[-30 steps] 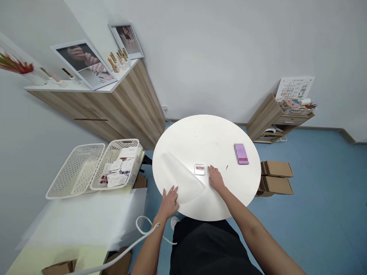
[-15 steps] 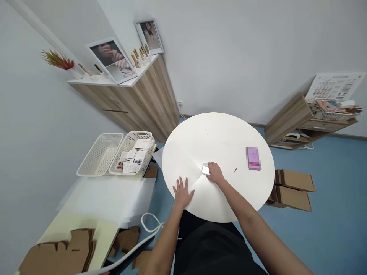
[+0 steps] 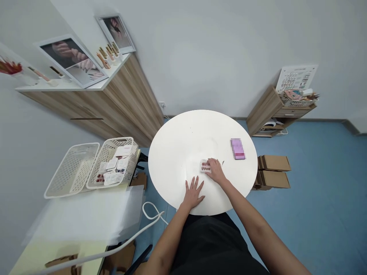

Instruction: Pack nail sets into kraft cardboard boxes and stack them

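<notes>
A small clear case of press-on nails [image 3: 204, 167] lies on the round white table [image 3: 172, 141], with rows of reddish-brown nails showing in it. The fingers of my right hand [image 3: 216, 172] close over its right end and hide that part. My left hand [image 3: 192, 194] rests palm down near the table's front edge, fingers spread, holding nothing, a short way from the case. Farther right lies a purple packet [image 3: 237, 148], blurred into blocks. A small dark mark or scrap [image 3: 223, 162] shows just beyond my right hand.
At left, two white baskets [image 3: 94, 183] stand on a side table [image 3: 37, 256]; one holds several packs. A white cable [image 3: 126, 246] loops between the tables. Brown cartons [image 3: 275, 179] are stacked to the right. Wooden cabinets [image 3: 143, 99] stand by the walls.
The case showed a blank pale face and now shows its nails. The creased white sheet under it, overhanging the table's left edge, no longer shows there. My left hand sits closer to the case.
</notes>
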`<state>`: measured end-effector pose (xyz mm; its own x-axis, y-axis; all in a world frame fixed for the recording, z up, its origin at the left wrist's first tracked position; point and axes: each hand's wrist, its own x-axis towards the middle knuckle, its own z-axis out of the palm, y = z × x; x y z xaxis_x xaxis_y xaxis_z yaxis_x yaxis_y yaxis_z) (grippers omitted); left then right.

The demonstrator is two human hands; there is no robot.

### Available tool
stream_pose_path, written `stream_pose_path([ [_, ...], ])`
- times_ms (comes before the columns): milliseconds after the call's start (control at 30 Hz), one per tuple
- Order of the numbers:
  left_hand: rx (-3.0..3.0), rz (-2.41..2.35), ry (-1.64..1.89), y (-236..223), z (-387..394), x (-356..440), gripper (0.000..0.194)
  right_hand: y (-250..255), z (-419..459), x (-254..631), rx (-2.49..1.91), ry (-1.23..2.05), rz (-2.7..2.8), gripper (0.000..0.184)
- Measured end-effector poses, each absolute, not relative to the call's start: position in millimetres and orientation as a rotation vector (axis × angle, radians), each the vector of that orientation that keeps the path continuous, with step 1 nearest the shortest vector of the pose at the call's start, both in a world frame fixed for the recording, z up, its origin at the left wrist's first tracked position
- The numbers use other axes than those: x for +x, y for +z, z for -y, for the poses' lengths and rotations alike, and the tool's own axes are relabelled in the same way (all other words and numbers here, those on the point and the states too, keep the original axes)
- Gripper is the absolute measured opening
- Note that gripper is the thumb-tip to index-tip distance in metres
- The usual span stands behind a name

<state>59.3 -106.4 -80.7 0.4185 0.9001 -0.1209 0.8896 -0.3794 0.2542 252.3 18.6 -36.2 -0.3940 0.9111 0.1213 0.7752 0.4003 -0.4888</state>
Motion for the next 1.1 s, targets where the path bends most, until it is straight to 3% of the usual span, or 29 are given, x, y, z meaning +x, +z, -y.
stream_pose_path([
  [233, 2.360, -1.474, 0.166, -68.4, 120.6, 34.2, 0.065, -53.0, 11.3, 235.9, -1.474, 0.644, 2.473, 0.048],
  [367, 2.311, -1.495, 0.217, -64.1, 121.9, 29.5, 0.049, -57.0, 13.1, 233.4, -1.521, 0.670, 2.481, 0.047],
  [633, 2.392, -1.529, 0.140, -49.1, 94.2, 39.8, 0.021, -34.4, 53.0, 248.9, -1.458, 0.591, 2.426, 0.028],
  [767, 2.367, -1.472, 0.219, -42.5, 90.4, 39.6, 0.020, -36.1, 83.1, 258.3, -1.403, 0.581, 2.513, 0.037],
  [867, 2.329, -1.410, 0.232, -34.9, 91.0, 38.2, 0.017, -38.8, 88.5, 263.3, -1.464, 0.593, 2.544, 0.024],
  [1100, 2.090, -1.459, 0.240, -17.8, 65.8, 25.9, 0.025, -28.3, 44.3, 274.8, -1.821, 1.055, 2.201, 0.014],
])
